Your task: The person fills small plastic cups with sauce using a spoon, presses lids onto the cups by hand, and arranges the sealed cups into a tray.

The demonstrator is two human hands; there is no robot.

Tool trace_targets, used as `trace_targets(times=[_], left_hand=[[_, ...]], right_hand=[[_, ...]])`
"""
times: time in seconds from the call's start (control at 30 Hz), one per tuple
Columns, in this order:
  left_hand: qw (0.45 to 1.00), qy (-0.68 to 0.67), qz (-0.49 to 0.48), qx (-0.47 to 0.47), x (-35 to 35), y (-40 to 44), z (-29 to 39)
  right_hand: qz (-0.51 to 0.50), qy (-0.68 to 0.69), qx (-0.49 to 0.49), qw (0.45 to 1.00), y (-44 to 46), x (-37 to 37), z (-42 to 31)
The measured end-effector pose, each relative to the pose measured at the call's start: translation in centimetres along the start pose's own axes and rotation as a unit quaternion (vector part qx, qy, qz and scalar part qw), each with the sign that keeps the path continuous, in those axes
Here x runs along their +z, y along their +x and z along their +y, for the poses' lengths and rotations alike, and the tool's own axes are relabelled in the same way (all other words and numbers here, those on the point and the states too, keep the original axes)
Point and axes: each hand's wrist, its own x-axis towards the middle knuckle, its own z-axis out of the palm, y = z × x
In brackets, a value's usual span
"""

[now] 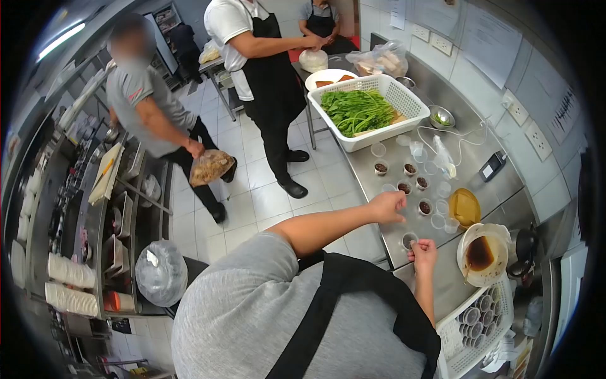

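Note:
My left hand (pixel 387 207) is over the steel counter's near edge, its fingers curled together beside a small cup of dark filling (pixel 404 188); anything between the fingertips is too small to make out. With fingers pinched, my right hand (pixel 423 251) holds the rim of another small clear cup (pixel 409 240). More filled cups (pixel 425 207) and empty clear cups (pixel 439 221) stand around. A yellowish round container (pixel 465 208) sits beyond them. To the right is a white tub with dark liquid (pixel 481 254).
A white basket of greens (pixel 356 112) stands farther along the counter. At the lower right, a white basket (pixel 449 344) holds several lidded cups. One person (pixel 151 114) carries a bag (pixel 211 167); another in a black apron (pixel 271 69) stands at the counter's far end.

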Motion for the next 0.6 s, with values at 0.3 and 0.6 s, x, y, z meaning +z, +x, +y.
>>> trace_targets(times=[0.3,0.6], left_hand=[[1.000,-0.009,-0.003,-0.017,-0.16,-0.47,0.51],[0.999,-0.019,-0.021,-0.020,0.51,-0.46,0.51]], right_hand=[[-0.001,0.006,-0.006,1.000,-0.10,-0.05,0.12],[0.008,0.011,-0.009,1.000,-0.31,0.11,0.08]])
